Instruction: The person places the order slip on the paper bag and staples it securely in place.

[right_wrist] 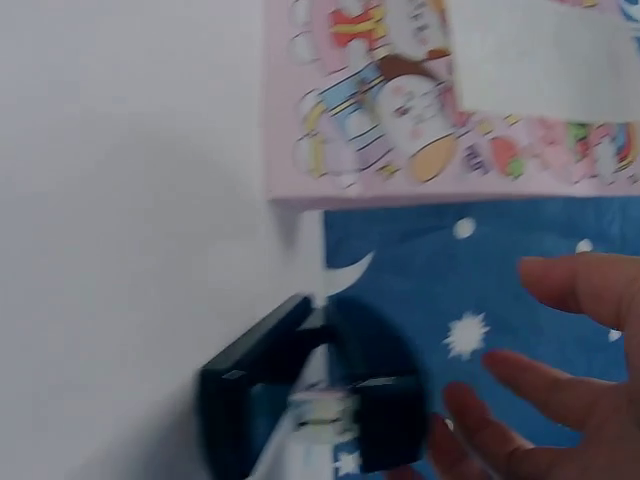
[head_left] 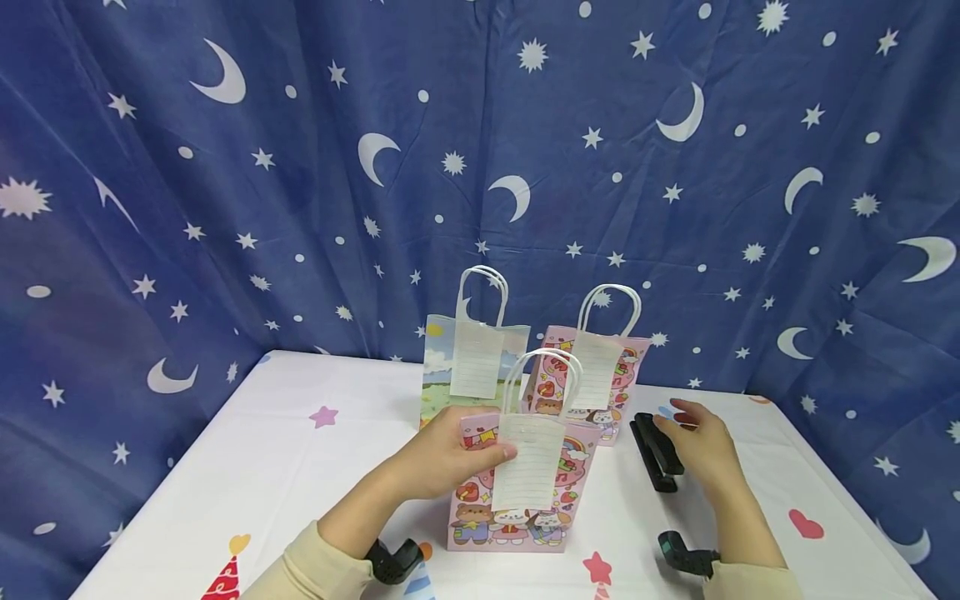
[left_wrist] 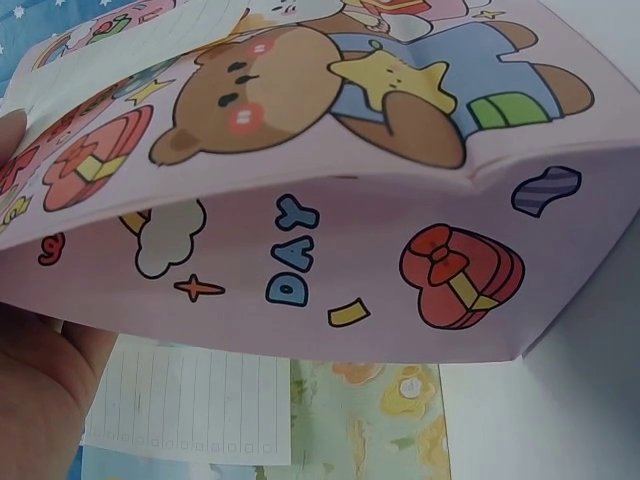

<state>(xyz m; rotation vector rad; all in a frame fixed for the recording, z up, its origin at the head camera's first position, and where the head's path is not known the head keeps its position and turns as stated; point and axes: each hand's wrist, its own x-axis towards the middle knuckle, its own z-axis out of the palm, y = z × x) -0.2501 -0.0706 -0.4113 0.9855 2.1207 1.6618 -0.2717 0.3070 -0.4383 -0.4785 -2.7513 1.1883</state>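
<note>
My left hand (head_left: 442,457) grips the upper left edge of a pink cartoon paper gift bag (head_left: 517,533), its thumb on the front. A lined paper slip (head_left: 528,467) hangs over that front, below white looped handles (head_left: 542,354). In the left wrist view, the bag's side panel (left_wrist: 350,270) reads "DAY". Beside a black stapler (head_left: 657,454) on the table, my right hand (head_left: 701,446) has its fingers spread. The right wrist view shows the stapler (right_wrist: 315,385) blurred, with the fingers (right_wrist: 545,385) close to it and nothing held.
Behind the front bag stand a second pink bag (head_left: 630,354) and a blue-green landscape bag (head_left: 437,358), each with a lined slip and white handles. A white patterned cloth (head_left: 315,467) covers the table. A blue star-and-moon curtain (head_left: 420,217) hangs behind it.
</note>
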